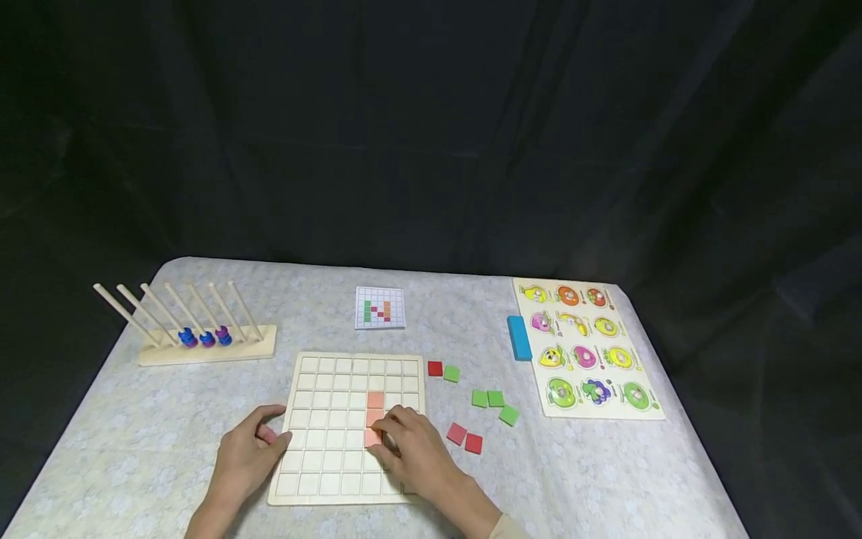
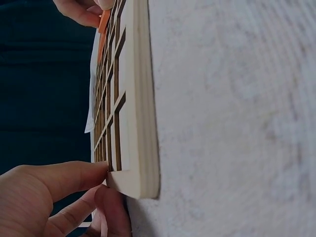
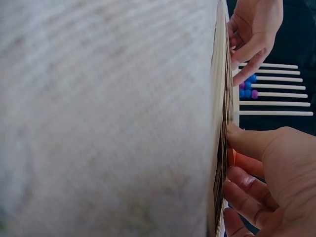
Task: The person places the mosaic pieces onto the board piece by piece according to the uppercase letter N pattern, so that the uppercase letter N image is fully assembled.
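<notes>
Head: left hand (image 1: 245,453) at the left edge of the board (image 1: 310,463), thumb and index finger apart, tips touching it. Right hand (image 1: 417,453) pinching an orange tile (image 1: 372,439), nearest of three in one column. Red tiles (image 1: 474,444) and green tiles (image 1: 494,398) loose, right of board. Card (image 1: 380,308) behind; peg rack (image 1: 263,343) back left.

Left wrist: a left fingertip meets the rim near a corner.

Right wrist: tile between right thumb and fingers; can't tell if seated.
</notes>
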